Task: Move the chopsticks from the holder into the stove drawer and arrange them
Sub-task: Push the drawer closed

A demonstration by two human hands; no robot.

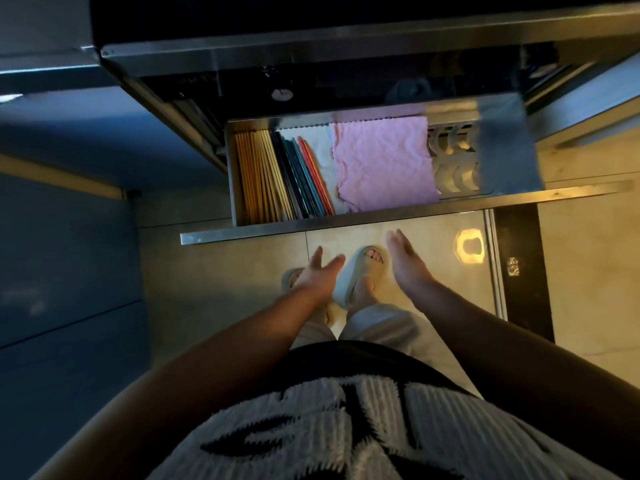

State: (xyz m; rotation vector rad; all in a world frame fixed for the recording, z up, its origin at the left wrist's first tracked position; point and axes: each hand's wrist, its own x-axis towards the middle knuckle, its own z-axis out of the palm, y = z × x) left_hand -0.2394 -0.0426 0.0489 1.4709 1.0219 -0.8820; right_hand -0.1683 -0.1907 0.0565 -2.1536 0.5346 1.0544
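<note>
The steel stove drawer [346,221] is pulled out below the stove. At its left end lie several yellow wooden chopsticks [258,176] side by side, lengthwise. Beside them to the right lie dark, teal and red chopsticks [306,176], also lined up. My left hand [320,275] hovers below the drawer's front edge with fingers straight, holding nothing. My right hand [405,259] hovers at the same height, fingers extended, also holding nothing. Neither hand touches the drawer. No chopstick holder is in view.
A pink cloth [381,161] lies over a white one in the drawer's middle. A metal rack [453,164] fills its right end. The dark stove body [311,64] overhangs above. Blue cabinet fronts [69,237] stand at left. My slippered feet [356,271] are on the tiled floor.
</note>
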